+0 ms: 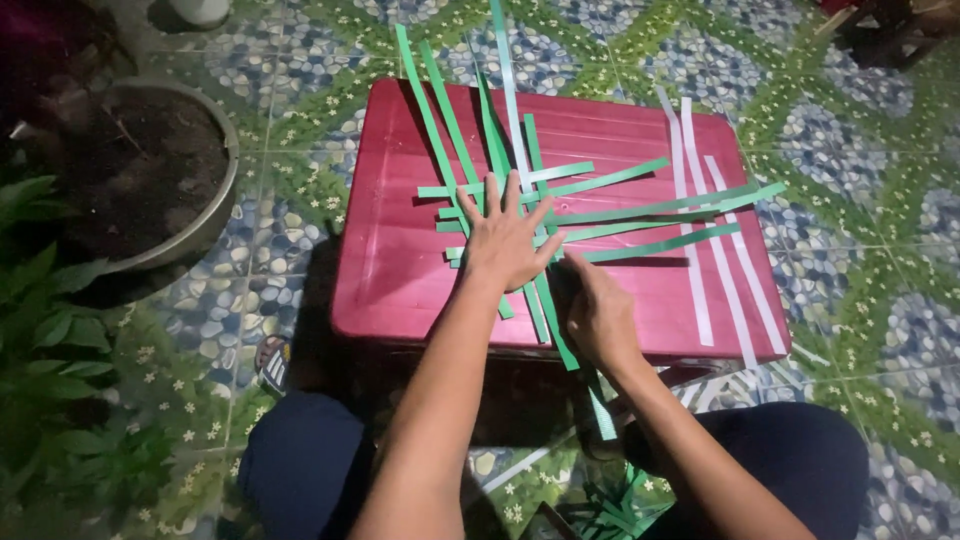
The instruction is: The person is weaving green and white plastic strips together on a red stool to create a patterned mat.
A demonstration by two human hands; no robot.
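Green strips (600, 215) being woven on red lid (400, 270): left hand (505, 240), fingers wide, pins the crossings; right hand (600, 315) pinches 1 strip's near end, likely to thread next.

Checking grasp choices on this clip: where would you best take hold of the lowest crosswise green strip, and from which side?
Judging by its pose, take the lowest crosswise green strip at its free right end, coming from the right. That end lies bare on the red lid, apart from the white strips, while its left end is woven under the upright strips and pinned by the left hand. The right hand is nearest.
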